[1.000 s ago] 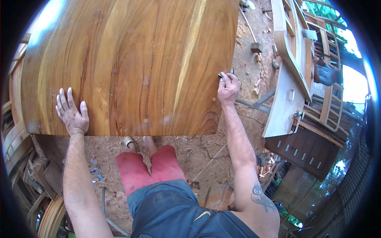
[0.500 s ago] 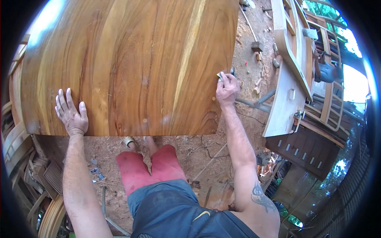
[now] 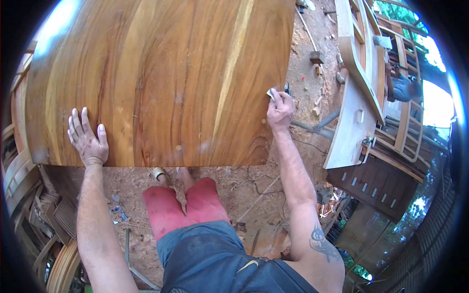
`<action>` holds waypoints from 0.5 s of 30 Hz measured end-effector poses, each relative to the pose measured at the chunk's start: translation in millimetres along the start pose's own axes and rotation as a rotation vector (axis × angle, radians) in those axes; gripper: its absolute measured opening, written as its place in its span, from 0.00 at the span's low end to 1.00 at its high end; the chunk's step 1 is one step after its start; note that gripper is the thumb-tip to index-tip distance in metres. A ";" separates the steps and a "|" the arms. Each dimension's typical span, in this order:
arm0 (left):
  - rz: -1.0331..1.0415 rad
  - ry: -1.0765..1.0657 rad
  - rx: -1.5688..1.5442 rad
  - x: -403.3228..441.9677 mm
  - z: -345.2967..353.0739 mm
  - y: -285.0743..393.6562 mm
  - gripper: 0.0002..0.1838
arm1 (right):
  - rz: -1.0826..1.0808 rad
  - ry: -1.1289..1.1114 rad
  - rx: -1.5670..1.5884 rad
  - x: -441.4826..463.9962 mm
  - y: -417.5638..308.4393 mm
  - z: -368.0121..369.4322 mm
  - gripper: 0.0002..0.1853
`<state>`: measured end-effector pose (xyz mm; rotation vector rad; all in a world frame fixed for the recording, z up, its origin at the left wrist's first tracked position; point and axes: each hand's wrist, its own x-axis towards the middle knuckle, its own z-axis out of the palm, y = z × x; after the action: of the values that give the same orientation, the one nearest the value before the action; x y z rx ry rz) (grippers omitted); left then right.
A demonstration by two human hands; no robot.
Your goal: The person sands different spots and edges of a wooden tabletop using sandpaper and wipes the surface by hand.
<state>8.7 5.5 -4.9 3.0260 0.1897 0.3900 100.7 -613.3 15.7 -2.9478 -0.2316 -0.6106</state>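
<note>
A wide, glossy brown wooden panel with dark grain and a pale streak fills the upper middle. My left hand lies flat on its near left part, fingers spread, holding nothing. At the panel's right edge, my right hand is closed in a pinch on a small folded piece of sandpaper, pale and grey. Most of that piece is hidden by the fingers. Just beyond the knuckles, a small dark object shows at the edge; I cannot make out what it is.
Pale curved furniture parts and a light board stand at right, with another person behind them. A dark block and wood scraps lie on the dusty ground. Stacked wooden pieces fill the lower left.
Almost nothing differs. My right hand and the folded piece have shifted very slightly at the panel edge. The left hand stays in place.
</note>
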 end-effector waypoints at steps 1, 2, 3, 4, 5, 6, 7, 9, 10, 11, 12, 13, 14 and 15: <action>0.000 -0.003 0.001 -0.6 -0.4 -0.7 0.42 | 0.027 0.009 -0.022 2.8 4.0 -0.7 0.18; -0.002 0.000 0.001 -0.7 -0.8 -1.3 0.42 | 0.019 0.011 -0.019 4.6 4.2 3.1 0.18; -0.002 0.002 -0.001 -0.4 -0.7 -1.0 0.42 | 0.012 0.013 -0.019 5.7 4.5 4.8 0.18; -0.002 0.004 -0.004 -0.4 -0.6 -0.4 0.42 | 0.005 0.015 -0.018 6.2 5.1 5.4 0.18; -0.002 0.005 -0.002 -0.1 -0.4 -0.2 0.42 | 0.011 0.009 -0.019 6.6 6.0 5.3 0.19; -0.002 0.004 0.000 -0.1 -0.4 -0.1 0.42 | 0.018 0.003 -0.020 7.3 5.2 2.7 0.19; 0.000 0.002 0.002 -0.2 -0.7 -0.4 0.42 | 0.026 -0.004 -0.021 7.5 4.2 -0.1 0.19; -0.004 -0.002 0.005 0.3 -0.7 -0.9 0.42 | 0.029 0.006 -0.017 11.3 2.5 -0.1 0.19; -0.006 -0.008 0.004 -0.6 -0.7 -0.3 0.42 | 0.016 0.004 -0.008 9.0 0.1 -0.1 0.19; -0.006 -0.006 0.001 -0.8 -0.6 0.2 0.42 | 0.001 0.003 0.000 6.2 -3.4 0.5 0.18; -0.005 -0.004 0.000 -0.4 -0.6 0.2 0.42 | -0.013 0.003 0.008 3.6 -3.6 1.8 0.18; -0.004 -0.001 -0.001 -0.2 -0.8 -0.3 0.42 | 0.005 0.003 -0.006 3.2 -0.7 1.8 0.18; -0.005 -0.003 -0.001 -0.4 -1.1 -0.7 0.42 | 0.021 0.002 -0.019 3.6 2.7 0.9 0.19; -0.006 -0.004 -0.001 -0.3 -1.4 -0.4 0.42 | 0.038 0.002 -0.032 5.3 3.2 -0.3 0.19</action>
<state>8.0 6.0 -3.6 3.0240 0.1973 0.3831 106.0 -615.8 17.9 -2.9749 -0.1670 -0.6174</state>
